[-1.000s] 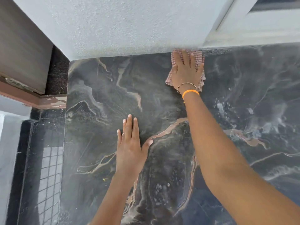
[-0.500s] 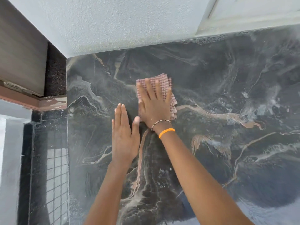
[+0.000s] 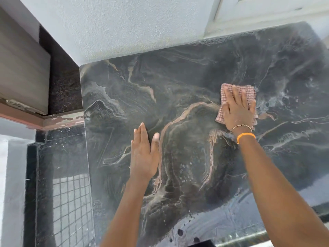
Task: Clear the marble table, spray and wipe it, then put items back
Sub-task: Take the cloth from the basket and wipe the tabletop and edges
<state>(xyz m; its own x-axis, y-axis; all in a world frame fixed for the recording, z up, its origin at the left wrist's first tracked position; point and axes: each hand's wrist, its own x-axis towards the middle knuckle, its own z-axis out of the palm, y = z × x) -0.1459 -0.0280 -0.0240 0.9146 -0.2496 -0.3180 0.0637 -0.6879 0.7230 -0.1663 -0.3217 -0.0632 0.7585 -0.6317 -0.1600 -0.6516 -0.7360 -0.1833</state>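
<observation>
The dark marble table (image 3: 187,82) with tan veins fills most of the head view and carries wet streaks and droplets at the right. A folded pink checked cloth (image 3: 249,90) lies on it at the upper right. My right hand (image 3: 237,111) presses flat on the cloth with straight fingers; beaded and orange bands circle its wrist. My left hand (image 3: 144,154) rests flat on the bare marble left of centre, fingers together, holding nothing.
A white textured wall (image 3: 124,29) borders the table's far edge, with a white window frame (image 3: 258,15) at the upper right. A wooden cabinet (image 3: 21,73) and a dark tiled floor (image 3: 64,184) lie left of the table's edge.
My right hand slid the cloth from the far edge toward the table's centre beside my left hand, then back out to the right. My left hand stayed flat on the marble.
</observation>
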